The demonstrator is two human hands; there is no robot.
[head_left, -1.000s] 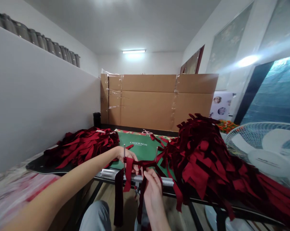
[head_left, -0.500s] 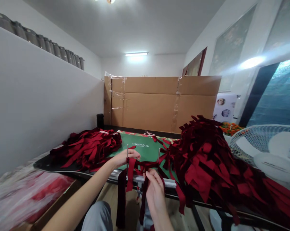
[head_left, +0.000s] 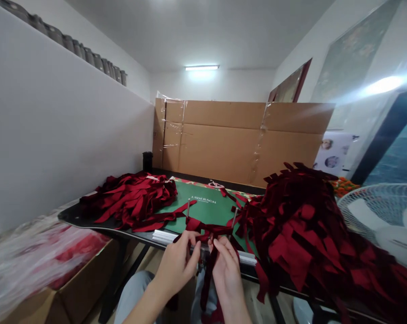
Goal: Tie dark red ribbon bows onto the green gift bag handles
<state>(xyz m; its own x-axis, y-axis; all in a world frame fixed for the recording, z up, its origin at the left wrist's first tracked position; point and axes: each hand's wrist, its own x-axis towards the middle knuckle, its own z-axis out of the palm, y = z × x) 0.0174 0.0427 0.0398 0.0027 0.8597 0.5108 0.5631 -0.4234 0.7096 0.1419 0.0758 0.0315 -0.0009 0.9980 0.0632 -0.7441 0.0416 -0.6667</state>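
Observation:
A dark red velvet ribbon (head_left: 194,223) is looped around two upright metal pins, the left pin (head_left: 188,208) and the right pin (head_left: 235,217), at the table's front edge. My left hand (head_left: 179,261) has its fingers closed on the ribbon between the pins. Beside it, my right hand (head_left: 226,265) pinches the same ribbon, thumb against fingers. Loose ribbon tails (head_left: 206,283) hang below my hands over my lap. A silver metal rail (head_left: 165,236) runs under the pins, partly covered by my hands.
Behind the pins lies a green printed sheet (head_left: 203,211). A heap of cut red ribbons (head_left: 139,198) sits left, with a taller ribbon pile (head_left: 301,225) right. A white fan (head_left: 386,211) stands at far right, a cardboard panel (head_left: 220,144) at the back, an open box (head_left: 78,279) lower left.
My left hand has moved from behind the left pin to the front, close to my right hand, bringing ribbon with it. My right hand keeps its pinch. The view has shifted slightly left.

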